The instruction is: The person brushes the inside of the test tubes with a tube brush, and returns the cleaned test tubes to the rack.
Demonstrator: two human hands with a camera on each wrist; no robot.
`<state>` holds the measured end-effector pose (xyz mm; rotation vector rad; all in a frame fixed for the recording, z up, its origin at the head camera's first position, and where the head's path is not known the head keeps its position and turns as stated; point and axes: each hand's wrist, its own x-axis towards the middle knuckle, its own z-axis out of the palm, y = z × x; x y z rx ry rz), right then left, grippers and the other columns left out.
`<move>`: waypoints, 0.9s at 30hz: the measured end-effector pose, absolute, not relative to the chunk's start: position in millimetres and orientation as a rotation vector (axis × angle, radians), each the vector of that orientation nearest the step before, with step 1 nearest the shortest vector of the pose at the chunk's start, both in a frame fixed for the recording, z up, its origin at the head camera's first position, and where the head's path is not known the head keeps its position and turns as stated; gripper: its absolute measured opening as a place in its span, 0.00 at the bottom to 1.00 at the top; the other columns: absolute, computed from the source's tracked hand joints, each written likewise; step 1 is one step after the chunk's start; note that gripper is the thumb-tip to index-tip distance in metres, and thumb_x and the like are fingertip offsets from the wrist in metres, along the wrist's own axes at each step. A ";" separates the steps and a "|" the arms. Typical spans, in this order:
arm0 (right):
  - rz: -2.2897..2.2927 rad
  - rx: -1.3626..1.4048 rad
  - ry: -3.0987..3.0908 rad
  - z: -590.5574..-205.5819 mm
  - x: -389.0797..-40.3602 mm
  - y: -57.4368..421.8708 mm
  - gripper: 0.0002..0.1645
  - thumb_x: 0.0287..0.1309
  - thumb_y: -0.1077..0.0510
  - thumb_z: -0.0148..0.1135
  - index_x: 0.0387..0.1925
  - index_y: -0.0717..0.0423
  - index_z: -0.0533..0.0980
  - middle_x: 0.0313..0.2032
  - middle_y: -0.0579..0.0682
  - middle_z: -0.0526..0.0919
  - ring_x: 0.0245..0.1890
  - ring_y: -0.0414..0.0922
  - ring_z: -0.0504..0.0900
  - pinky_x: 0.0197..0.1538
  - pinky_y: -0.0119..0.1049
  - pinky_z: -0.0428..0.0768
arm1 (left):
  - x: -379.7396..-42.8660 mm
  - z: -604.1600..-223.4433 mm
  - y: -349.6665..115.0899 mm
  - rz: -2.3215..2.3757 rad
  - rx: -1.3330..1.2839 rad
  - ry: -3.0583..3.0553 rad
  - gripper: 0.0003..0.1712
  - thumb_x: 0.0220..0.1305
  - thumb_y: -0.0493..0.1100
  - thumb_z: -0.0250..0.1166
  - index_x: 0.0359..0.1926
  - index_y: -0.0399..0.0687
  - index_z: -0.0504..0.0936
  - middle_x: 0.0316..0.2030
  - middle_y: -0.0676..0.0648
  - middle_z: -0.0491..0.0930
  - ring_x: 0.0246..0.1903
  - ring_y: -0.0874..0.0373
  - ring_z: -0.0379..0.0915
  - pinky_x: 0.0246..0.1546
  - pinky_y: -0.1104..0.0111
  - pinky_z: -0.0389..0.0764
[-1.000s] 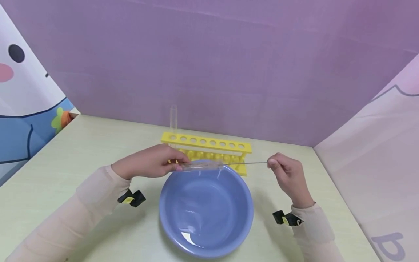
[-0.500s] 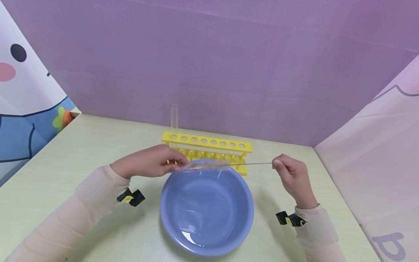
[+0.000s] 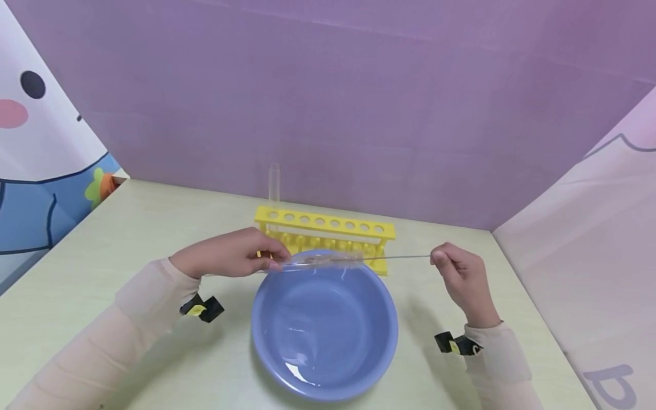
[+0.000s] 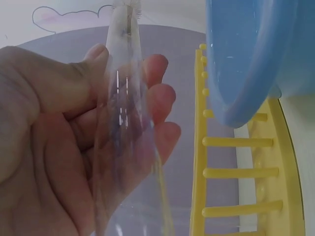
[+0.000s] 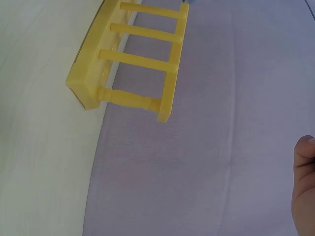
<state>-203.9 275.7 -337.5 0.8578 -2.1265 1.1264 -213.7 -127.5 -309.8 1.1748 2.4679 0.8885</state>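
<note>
A clear test tube (image 3: 307, 263) lies nearly level over the far rim of a blue basin (image 3: 260, 341). My left hand (image 3: 246, 254) pinches it between thumb and fingers, and its closed end runs back under the wrist. In the left wrist view the tube (image 4: 123, 128) passes between the thumb and several fingers, with the pale bristles (image 4: 127, 9) of a test tube brush at its top end. The brush's thin wire handle (image 3: 402, 257) runs out to the right, where my right hand (image 3: 460, 278) grips its end in curled fingers. Only part of that hand (image 5: 305, 184) shows in the right wrist view.
Behind the basin stands a yellow test tube rack (image 3: 338, 223), with another clear test tube (image 3: 274, 185) upright in its leftmost hole. A purple backdrop (image 3: 328, 114) rises at the table's far edge. A printed cloth (image 3: 579, 273) hangs on the right.
My right hand has moved a little to the right, drawing the brush handle along. My left hand has shifted slightly left, and more of the tube shows behind its wrist.
</note>
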 end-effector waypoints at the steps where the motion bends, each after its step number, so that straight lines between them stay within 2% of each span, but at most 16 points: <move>1: 1.124 0.853 -2.132 -337.6 -203.4 276.3 0.12 0.61 0.67 0.55 0.22 0.62 0.74 0.19 0.41 0.70 0.18 0.32 0.62 0.24 0.27 0.63 | -213.5 -309.6 -128.0 0.887 1.169 2.468 0.10 0.63 0.38 0.62 0.44 0.45 0.83 0.35 0.51 0.82 0.29 0.63 0.72 0.31 0.72 0.77; 8: 1.117 0.825 -2.142 -340.6 -201.2 282.3 0.12 0.61 0.68 0.56 0.22 0.63 0.74 0.17 0.45 0.69 0.17 0.32 0.62 0.22 0.27 0.62 | -212.9 -309.9 -131.3 0.880 1.119 2.456 0.09 0.63 0.37 0.61 0.44 0.44 0.83 0.33 0.51 0.80 0.28 0.60 0.72 0.29 0.73 0.76; 14: 1.119 0.836 -2.132 -342.8 -201.1 286.2 0.11 0.60 0.70 0.55 0.21 0.64 0.73 0.19 0.41 0.69 0.18 0.31 0.61 0.22 0.27 0.61 | -212.9 -310.6 -133.4 0.885 1.144 2.438 0.10 0.64 0.36 0.60 0.45 0.45 0.83 0.32 0.52 0.80 0.26 0.59 0.72 0.27 0.73 0.75; 19: 1.120 0.798 -2.161 -341.6 -199.6 291.5 0.12 0.61 0.71 0.53 0.21 0.65 0.72 0.17 0.44 0.67 0.17 0.32 0.61 0.21 0.28 0.61 | -213.8 -312.1 -139.9 0.870 1.138 2.457 0.09 0.63 0.36 0.61 0.44 0.45 0.83 0.31 0.54 0.80 0.25 0.59 0.72 0.27 0.72 0.76; 27: 1.175 0.692 -2.286 -342.2 -198.1 301.9 0.17 0.63 0.73 0.48 0.20 0.60 0.71 0.14 0.45 0.62 0.16 0.36 0.61 0.20 0.31 0.61 | -215.9 -317.7 -153.3 0.824 1.079 2.539 0.09 0.62 0.38 0.62 0.44 0.49 0.82 0.32 0.58 0.79 0.31 0.63 0.74 0.35 0.72 0.79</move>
